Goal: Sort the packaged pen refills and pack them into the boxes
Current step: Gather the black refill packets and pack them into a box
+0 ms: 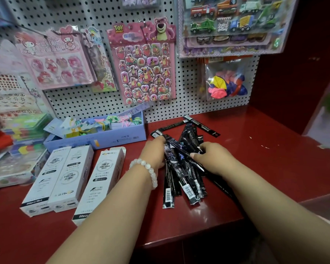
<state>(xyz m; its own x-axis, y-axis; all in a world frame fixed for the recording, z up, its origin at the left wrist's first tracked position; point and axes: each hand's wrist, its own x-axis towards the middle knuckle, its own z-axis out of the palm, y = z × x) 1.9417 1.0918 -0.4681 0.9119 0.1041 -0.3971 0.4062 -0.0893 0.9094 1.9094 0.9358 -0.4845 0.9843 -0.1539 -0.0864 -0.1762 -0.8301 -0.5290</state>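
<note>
Refill packets [181,164] between both curled hands

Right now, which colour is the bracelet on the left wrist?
White beads: the bracelet shows clearly in the head view.

A dark red counter [265,168] spans the lower area. Behind it, from 10 to 1 o'clock, stands a white pegboard wall [189,88] hung with sticker sheets [143,73] and a bag of balloons [227,84]. At 2 o'clock rises a dark red side panel [297,63]. Lighting is even.
</note>
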